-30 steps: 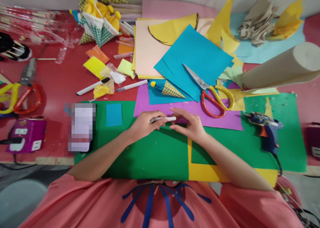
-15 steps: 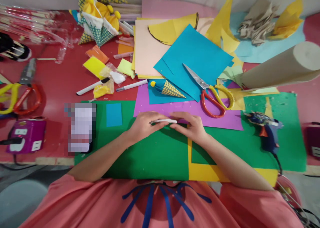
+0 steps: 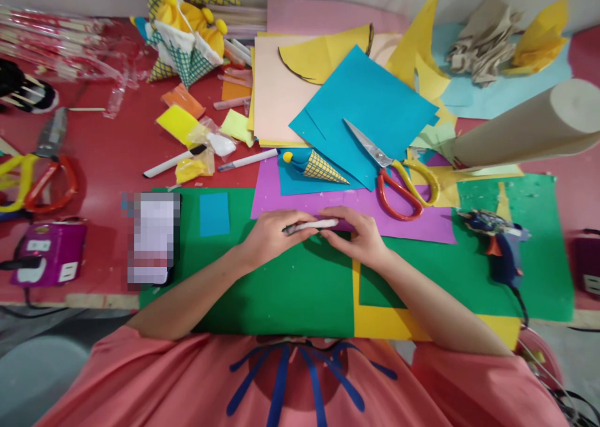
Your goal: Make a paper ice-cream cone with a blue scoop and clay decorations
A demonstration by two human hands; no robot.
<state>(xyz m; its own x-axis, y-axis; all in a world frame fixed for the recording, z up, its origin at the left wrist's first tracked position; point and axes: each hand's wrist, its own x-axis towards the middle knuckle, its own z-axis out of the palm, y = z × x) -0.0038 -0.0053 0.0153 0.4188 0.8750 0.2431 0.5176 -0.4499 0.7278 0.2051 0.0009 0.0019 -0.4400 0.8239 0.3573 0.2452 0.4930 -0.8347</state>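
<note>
A thin, flat white piece [image 3: 324,224], greyish at its left end, is held up between my two hands; its exact kind I cannot make out. My left hand [image 3: 274,234] pinches the left part between thumb and fingers. At the other end, the thumb and fingers of my right hand [image 3: 360,234] close around the right part. Below them lies a green sheet [image 3: 281,289], with a purple sheet [image 3: 407,224] just beyond. A small blue cone with a yellow checked wrap and a yellow ball [image 3: 323,167] rests behind my hands.
Open scissors [image 3: 391,164] lie behind my right hand. A glue gun [image 3: 504,246] is at the right, a paper roll [image 3: 525,127] behind it. A phone [image 3: 154,239] and a blue square [image 3: 214,214] are at the left. Markers [image 3: 248,160] and clay packets [image 3: 178,125] lie farther back.
The white piece has shifted slightly in my fingers, its right end reaching farther right and a little higher between my right fingers. Both hands stay nearly in place.
</note>
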